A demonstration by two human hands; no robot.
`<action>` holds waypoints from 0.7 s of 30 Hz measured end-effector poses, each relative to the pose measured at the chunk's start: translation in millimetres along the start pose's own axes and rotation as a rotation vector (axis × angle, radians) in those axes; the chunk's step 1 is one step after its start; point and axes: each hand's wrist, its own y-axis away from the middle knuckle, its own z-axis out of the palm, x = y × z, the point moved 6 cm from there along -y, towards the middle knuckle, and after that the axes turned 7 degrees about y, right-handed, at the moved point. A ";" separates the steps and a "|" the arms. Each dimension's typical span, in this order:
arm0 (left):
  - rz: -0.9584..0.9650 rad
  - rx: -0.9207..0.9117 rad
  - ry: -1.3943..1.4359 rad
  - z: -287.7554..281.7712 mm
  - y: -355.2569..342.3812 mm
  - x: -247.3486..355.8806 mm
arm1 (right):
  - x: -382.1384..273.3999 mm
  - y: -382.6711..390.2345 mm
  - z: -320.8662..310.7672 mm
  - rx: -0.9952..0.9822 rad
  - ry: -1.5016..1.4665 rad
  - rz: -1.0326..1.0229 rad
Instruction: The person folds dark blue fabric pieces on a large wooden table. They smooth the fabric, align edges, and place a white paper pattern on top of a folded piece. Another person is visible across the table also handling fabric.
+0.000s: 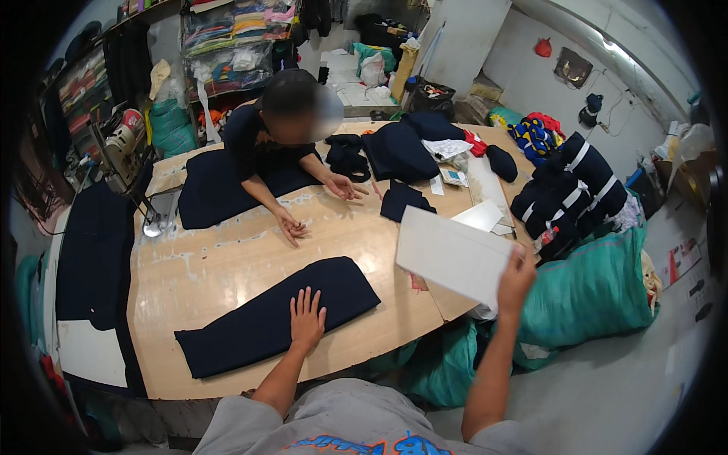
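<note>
Navy cloth (pixel 254 326) lies on the near side of the worktop (pixel 227 273), the left hand (pixel 307 322) spread flat on it; the right hand (pixel 516 278) grips a white board (pixel 451 254) by its right end.

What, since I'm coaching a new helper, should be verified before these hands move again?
1. Left hand steadying the near dark cloth: ok, palm down with fingers spread on it.
2. Right hand has the white board: ok, gripping its right end.
3. Near dark cloth fully on the table: ok.
4. Co-worker's hands off that cloth: ok, both beyond it.
5. Rest of the table clear: not ok, other dark pieces lie there.
6. Underside of the board clean: cannot tell, hidden.
</note>
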 end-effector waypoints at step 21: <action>-0.526 -0.653 2.126 -0.9 -11.1 192.8 | -10.8 102.3 -282.3 0.479 0.205 -0.068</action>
